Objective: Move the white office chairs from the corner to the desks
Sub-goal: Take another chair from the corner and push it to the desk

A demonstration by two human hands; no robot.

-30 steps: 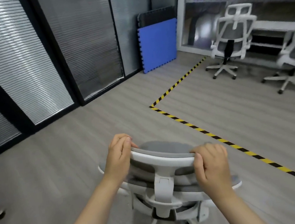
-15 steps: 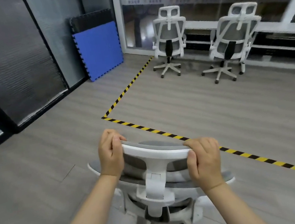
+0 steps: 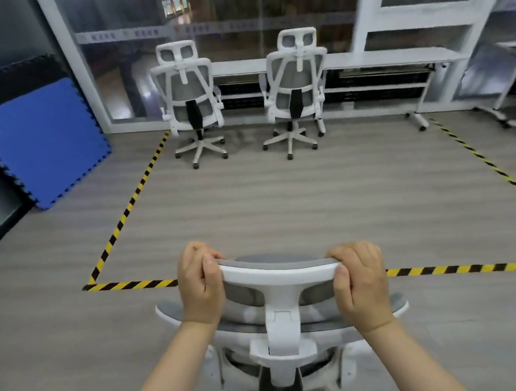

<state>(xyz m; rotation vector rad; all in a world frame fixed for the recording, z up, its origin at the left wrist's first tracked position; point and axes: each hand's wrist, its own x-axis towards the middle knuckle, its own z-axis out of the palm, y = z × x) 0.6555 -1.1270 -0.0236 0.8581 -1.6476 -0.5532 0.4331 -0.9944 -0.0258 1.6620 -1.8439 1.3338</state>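
While both bare hands clamp its headrest, the white-framed office chair with grey mesh (image 3: 282,331) sits at bottom centre of the frame, its back to the camera. Left hand (image 3: 200,284) wraps the headrest's left end, fingers curled over the top edge, thumb on the near side. Right hand (image 3: 360,283) grips the right end the same way. Chair stands on grey wood-look floor (image 3: 251,203), just short of a yellow-and-black striped tape line (image 3: 479,267) running left to right. Upper centre, two more white mesh office chairs, left one (image 3: 189,100) and right one (image 3: 296,88), stand side by side at a long white desk (image 3: 396,59) along the window. Blue foam puzzle mat (image 3: 34,144) leans on the wall, upper left. Another white desk's legs (image 3: 510,116) at right edge.
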